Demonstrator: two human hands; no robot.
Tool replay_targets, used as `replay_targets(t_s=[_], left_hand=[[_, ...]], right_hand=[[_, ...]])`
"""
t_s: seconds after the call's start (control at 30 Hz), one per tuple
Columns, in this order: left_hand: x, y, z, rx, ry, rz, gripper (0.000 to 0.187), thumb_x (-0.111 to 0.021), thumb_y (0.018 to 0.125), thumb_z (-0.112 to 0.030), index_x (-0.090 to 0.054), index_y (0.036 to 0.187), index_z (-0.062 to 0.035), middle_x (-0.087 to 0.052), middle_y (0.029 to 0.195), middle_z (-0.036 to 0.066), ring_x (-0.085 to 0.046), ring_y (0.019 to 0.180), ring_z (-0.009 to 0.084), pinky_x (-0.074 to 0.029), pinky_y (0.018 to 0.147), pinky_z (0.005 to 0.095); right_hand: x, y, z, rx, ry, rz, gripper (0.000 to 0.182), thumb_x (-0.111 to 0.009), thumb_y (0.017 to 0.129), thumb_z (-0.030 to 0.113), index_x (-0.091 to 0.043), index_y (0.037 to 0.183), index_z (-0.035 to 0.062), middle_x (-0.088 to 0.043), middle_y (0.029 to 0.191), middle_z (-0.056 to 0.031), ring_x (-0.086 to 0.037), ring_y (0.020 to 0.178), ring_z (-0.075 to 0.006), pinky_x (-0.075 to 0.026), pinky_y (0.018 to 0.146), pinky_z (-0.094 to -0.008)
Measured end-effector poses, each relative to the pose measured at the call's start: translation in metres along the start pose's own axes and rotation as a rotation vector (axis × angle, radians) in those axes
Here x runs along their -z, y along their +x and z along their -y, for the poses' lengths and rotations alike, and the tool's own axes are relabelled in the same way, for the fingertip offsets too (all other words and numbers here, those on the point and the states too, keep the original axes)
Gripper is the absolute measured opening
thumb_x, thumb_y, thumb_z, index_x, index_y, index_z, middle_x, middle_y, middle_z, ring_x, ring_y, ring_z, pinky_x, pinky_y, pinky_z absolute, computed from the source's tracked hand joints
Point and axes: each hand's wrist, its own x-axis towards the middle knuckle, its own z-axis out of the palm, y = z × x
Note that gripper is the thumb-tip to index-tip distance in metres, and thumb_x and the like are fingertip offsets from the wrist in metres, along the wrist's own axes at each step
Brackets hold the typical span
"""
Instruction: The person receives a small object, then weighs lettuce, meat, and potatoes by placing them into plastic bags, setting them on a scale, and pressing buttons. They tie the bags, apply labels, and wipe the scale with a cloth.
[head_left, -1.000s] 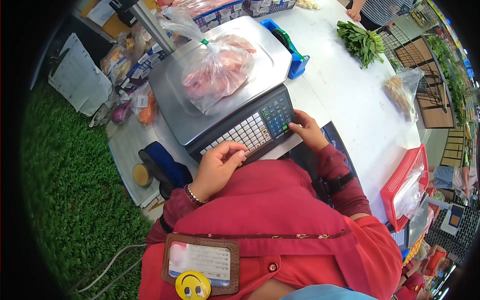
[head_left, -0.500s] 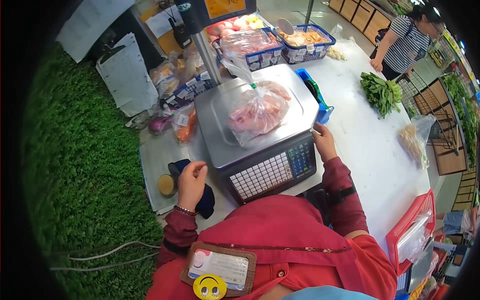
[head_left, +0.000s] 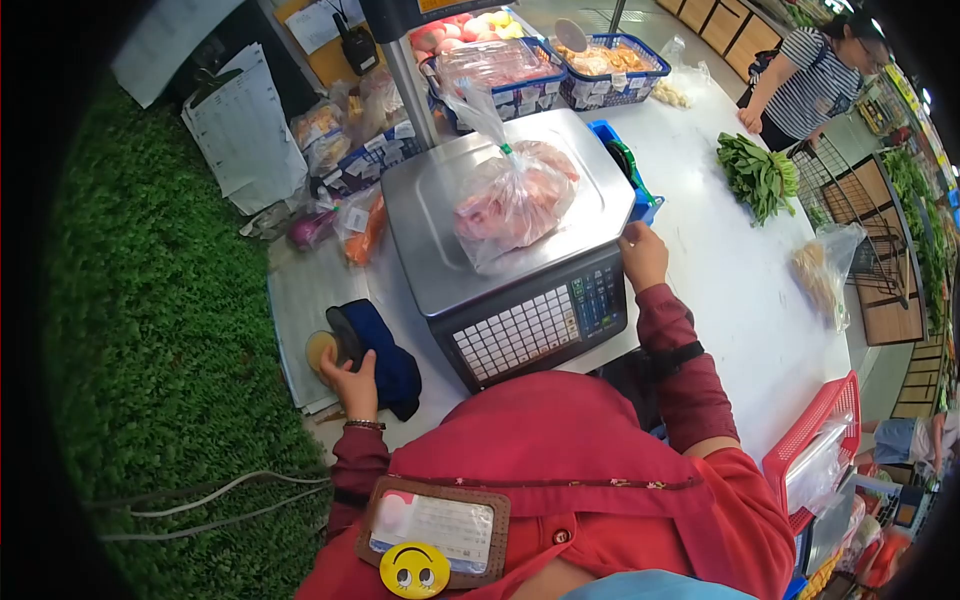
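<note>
A tied clear bag of pink meat [head_left: 512,205] is lying on the steel pan [head_left: 420,230] of the scale [head_left: 600,338] on the desk [head_left: 715,310], probably set well inside the rim so the pan bears it all. The left hand [head_left: 357,390] is reaching beside the dark blue cloth [head_left: 388,355], loosely open, its fingertips at a round tan-topped thing [head_left: 320,350], contact unclear. The right hand [head_left: 645,255] is curling at the scale's right edge, perhaps for steadiness, though its grip is partly hidden.
</note>
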Motion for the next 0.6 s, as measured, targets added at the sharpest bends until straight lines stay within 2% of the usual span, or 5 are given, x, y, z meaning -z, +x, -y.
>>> replay_targets(t_s=[0.17,0.27,0.47,0.57,0.6], left_hand=[[0.002,-0.015,0.003,0.171,-0.35,-0.1,0.075,-0.076,0.077,-0.015,-0.028,0.134,-0.0011,-0.033,0.126,0.015,-0.049,0.103,0.0247,-0.044,0.086,0.0344],[-0.003,-0.024,0.015,0.236,-0.363,-0.112,0.066,-0.073,0.079,-0.013,-0.034,0.13,0.0004,-0.04,0.122,0.012,-0.05,0.101,0.0215,-0.044,0.086,0.0316],[0.004,-0.022,-0.009,0.334,-0.552,0.263,0.031,-0.061,0.088,-0.009,-0.052,0.116,0.0029,-0.059,0.107,0.007,-0.056,0.094,0.0147,-0.044,0.084,0.0264],[0.024,-0.023,-0.034,0.327,-0.8,0.4,0.027,-0.054,0.093,-0.013,-0.053,0.117,0.001,-0.06,0.109,0.006,-0.058,0.096,0.0157,-0.045,0.085,0.0283],[0.03,-0.023,-0.047,0.313,-0.888,0.432,0.028,-0.052,0.095,-0.015,-0.052,0.118,0.0001,-0.06,0.11,0.007,-0.058,0.097,0.0166,-0.046,0.086,0.0296]], right_hand=[[0.03,0.01,-0.019,0.036,-0.072,-0.148,0.015,-0.062,0.079,0.019,-0.065,0.085,0.0064,-0.067,0.081,-0.0098,-0.065,0.074,-0.0257,-0.05,0.068,-0.036],[0.09,0.008,0.038,0.013,0.72,0.225,0.022,-0.062,0.087,0.023,-0.063,0.09,0.0015,-0.061,0.079,-0.0011,-0.054,0.073,-0.0082,-0.045,0.069,-0.0234],[0.071,0.028,0.134,-0.018,0.882,0.635,0.03,-0.064,0.088,0.029,-0.061,0.096,0.0009,-0.055,0.081,0.0019,-0.049,0.073,-0.0055,-0.042,0.067,-0.0223],[0.035,0.038,0.135,0.405,0.156,-0.172,0.039,-0.07,0.08,0.025,-0.055,0.103,-0.0034,-0.056,0.075,-0.0073,-0.054,0.069,-0.0207,-0.045,0.066,-0.0316],[0.043,0.042,0.143,0.369,0.274,-0.195,0.043,-0.071,0.078,0.023,-0.053,0.108,-0.0018,-0.055,0.073,-0.0103,-0.055,0.068,-0.0265,-0.046,0.065,-0.035]])
